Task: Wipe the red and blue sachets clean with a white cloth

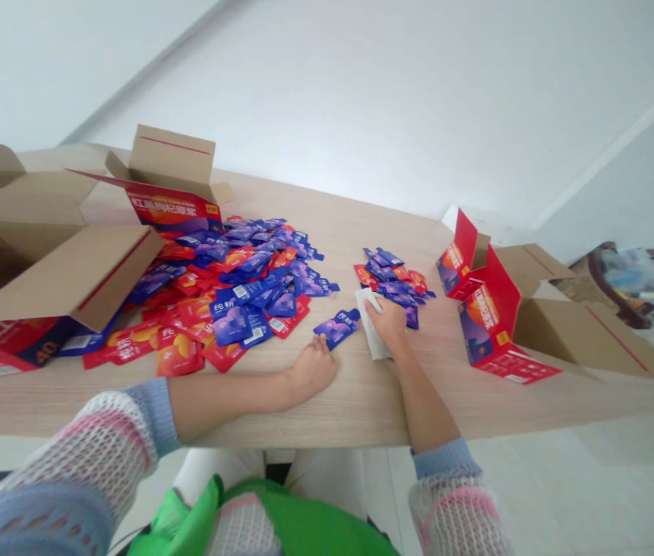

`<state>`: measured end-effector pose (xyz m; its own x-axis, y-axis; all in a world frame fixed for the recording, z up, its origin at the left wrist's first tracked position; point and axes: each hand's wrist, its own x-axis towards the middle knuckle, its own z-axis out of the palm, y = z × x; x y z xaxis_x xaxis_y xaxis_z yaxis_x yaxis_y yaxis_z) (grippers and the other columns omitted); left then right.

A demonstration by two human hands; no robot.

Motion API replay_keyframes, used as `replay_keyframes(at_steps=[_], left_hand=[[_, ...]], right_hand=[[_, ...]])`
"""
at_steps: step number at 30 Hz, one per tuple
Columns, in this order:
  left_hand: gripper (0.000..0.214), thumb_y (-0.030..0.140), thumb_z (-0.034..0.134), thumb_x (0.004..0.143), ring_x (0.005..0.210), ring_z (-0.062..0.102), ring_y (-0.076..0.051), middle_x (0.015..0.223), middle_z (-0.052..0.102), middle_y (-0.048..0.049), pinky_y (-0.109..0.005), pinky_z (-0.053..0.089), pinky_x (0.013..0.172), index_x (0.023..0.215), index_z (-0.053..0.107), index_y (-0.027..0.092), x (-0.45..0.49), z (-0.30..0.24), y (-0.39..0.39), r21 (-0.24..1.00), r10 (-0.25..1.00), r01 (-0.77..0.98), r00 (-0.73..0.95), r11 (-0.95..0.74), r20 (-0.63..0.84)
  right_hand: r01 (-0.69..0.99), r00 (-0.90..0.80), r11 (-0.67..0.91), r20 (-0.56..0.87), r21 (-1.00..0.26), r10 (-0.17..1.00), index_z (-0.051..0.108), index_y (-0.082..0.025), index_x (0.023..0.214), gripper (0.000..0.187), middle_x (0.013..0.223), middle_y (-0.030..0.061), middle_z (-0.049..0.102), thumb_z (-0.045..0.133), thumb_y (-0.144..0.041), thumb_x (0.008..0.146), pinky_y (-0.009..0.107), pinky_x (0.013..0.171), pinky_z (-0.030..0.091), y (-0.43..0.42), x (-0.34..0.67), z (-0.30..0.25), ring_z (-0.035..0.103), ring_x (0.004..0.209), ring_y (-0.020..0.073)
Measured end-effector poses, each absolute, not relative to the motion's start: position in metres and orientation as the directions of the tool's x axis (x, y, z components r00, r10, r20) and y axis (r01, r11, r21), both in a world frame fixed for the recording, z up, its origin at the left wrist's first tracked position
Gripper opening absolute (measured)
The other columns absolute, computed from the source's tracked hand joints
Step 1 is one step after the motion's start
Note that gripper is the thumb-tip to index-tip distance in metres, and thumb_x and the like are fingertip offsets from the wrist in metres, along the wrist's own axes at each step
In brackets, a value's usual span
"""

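Pale wall [361, 100] behind; light wood-grain table [355, 421] set against it. Cartons are stood open at both ends: a front left carton [112, 270] and a back left carton [170, 207] toward the left end, a larger right carton [484, 320] and a smaller right carton [454, 266] toward the right end.

A large heap of red and purple sachets [234, 316] is spread beside the left cartons, left of the table's middle. A smaller heap [393, 282] is gathered right of the middle, between near and far edges.

One purple sachet [335, 328] is laid flat between the heaps, nearer the near edge. Its near side is touched by the fingertips of the left hand [315, 367]; whether it is pinched or only pressed cannot be told. A folded white cloth [369, 324] is held in the closed grip of the right hand [387, 318], just right of that sachet.
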<state>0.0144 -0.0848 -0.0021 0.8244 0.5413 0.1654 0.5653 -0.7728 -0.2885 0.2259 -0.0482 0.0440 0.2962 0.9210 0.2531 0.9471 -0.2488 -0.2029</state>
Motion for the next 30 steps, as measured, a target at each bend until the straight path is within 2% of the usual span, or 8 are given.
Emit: replay_keyframes(at_steps=[4, 8, 11, 15, 19, 23, 26, 30], left_hand=[[0.034, 0.003, 0.049, 0.078, 0.1, 0.064, -0.036, 0.112, 0.057, -0.0376, -0.045, 0.054, 0.075, 0.107, 0.065, -0.008, 0.015, 0.0, -0.085, -0.326, 0.544, 0.567, 0.822, -0.757, 0.168], [0.029, 0.005, 0.05, 0.08, 0.101, 0.064, -0.034, 0.11, 0.061, -0.0332, -0.046, 0.052, 0.08, 0.101, 0.069, -0.003, 0.014, 0.005, -0.086, -0.298, 0.556, 0.574, 0.817, -0.763, 0.152], [0.028, 0.006, 0.05, 0.08, 0.102, 0.063, -0.034, 0.11, 0.062, -0.0316, -0.047, 0.052, 0.081, 0.1, 0.069, -0.001, 0.015, 0.005, -0.085, -0.269, 0.553, 0.569, 0.821, -0.777, 0.141], [0.028, 0.002, 0.049, 0.078, 0.098, 0.064, -0.033, 0.105, 0.064, -0.0302, -0.045, 0.053, 0.075, 0.098, 0.069, -0.001, 0.014, 0.01, -0.08, -0.209, 0.567, 0.571, 0.819, -0.794, 0.085], [0.027, 0.005, 0.044, 0.081, 0.086, 0.066, -0.027, 0.094, 0.068, -0.0194, -0.038, 0.052, 0.07, 0.094, 0.068, 0.007, 0.006, 0.025, -0.068, 0.005, 0.662, 0.663, 0.747, -0.748, 0.062], [0.022, 0.013, 0.046, 0.081, 0.084, 0.064, -0.022, 0.091, 0.068, -0.0097, -0.033, 0.049, 0.073, 0.089, 0.066, 0.015, -0.004, 0.032, -0.054, 0.21, 0.78, 0.751, 0.606, -0.626, 0.156], [0.028, 0.016, 0.046, 0.079, 0.09, 0.062, -0.02, 0.102, 0.065, -0.0083, -0.03, 0.048, 0.079, 0.105, 0.059, 0.016, -0.002, 0.03, -0.05, 0.308, 0.801, 0.741, 0.526, -0.597, 0.288], [0.06, 0.032, 0.051, 0.08, 0.114, 0.052, -0.025, 0.131, 0.05, -0.0176, -0.033, 0.045, 0.09, 0.133, 0.036, 0.008, 0.011, 0.026, -0.053, 0.261, 0.703, 0.658, 0.608, -0.706, 0.369]], right_hand=[[0.973, 0.005, 0.065, 0.306, -0.22, 0.952, 0.069, -0.021, 0.099, 0.041, 0.099, 0.0066, 0.07, 0.037, -0.048, 0.094, 0.023, 0.079, 0.042, -0.058, 0.197, 0.044, 0.063, 0.091, 0.0182], [0.953, -0.178, 0.207, 0.142, -0.221, 0.974, 0.07, -0.025, 0.102, 0.036, 0.105, 0.0043, 0.07, 0.045, -0.049, 0.091, 0.023, 0.08, 0.043, -0.061, 0.171, 0.037, 0.062, 0.095, 0.0176], [0.974, -0.066, 0.071, 0.03, -0.214, 0.997, 0.068, -0.028, 0.109, 0.039, 0.104, 0.0045, 0.07, 0.045, -0.053, 0.089, 0.024, 0.076, 0.044, -0.057, 0.168, 0.034, 0.064, 0.094, 0.019], [0.965, 0.163, -0.152, 0.035, -0.213, 0.986, 0.066, -0.029, 0.111, 0.046, 0.102, 0.0064, 0.071, 0.039, -0.058, 0.089, 0.028, 0.075, 0.044, -0.05, 0.192, 0.032, 0.064, 0.096, 0.0229], [0.922, 0.356, -0.345, 0.032, -0.176, 0.934, 0.066, -0.027, 0.113, 0.047, 0.104, 0.0102, 0.069, 0.041, -0.058, 0.088, 0.032, 0.077, 0.045, -0.048, 0.229, 0.032, 0.063, 0.098, 0.0262], [0.879, 0.454, -0.442, 0.032, -0.178, 0.89, 0.063, -0.026, 0.119, 0.048, 0.106, 0.0126, 0.068, 0.045, -0.056, 0.087, 0.033, 0.078, 0.045, -0.048, 0.249, 0.032, 0.063, 0.099, 0.0274], [0.876, 0.456, -0.438, 0.05, -0.202, 0.889, 0.065, -0.025, 0.117, 0.049, 0.104, 0.0136, 0.068, 0.043, -0.057, 0.087, 0.033, 0.077, 0.045, -0.047, 0.25, 0.031, 0.063, 0.099, 0.0281], [0.887, 0.425, -0.387, 0.117, -0.25, 0.898, 0.067, -0.027, 0.113, 0.047, 0.102, 0.0116, 0.069, 0.04, -0.057, 0.089, 0.033, 0.078, 0.044, -0.046, 0.241, 0.033, 0.063, 0.097, 0.0272]])
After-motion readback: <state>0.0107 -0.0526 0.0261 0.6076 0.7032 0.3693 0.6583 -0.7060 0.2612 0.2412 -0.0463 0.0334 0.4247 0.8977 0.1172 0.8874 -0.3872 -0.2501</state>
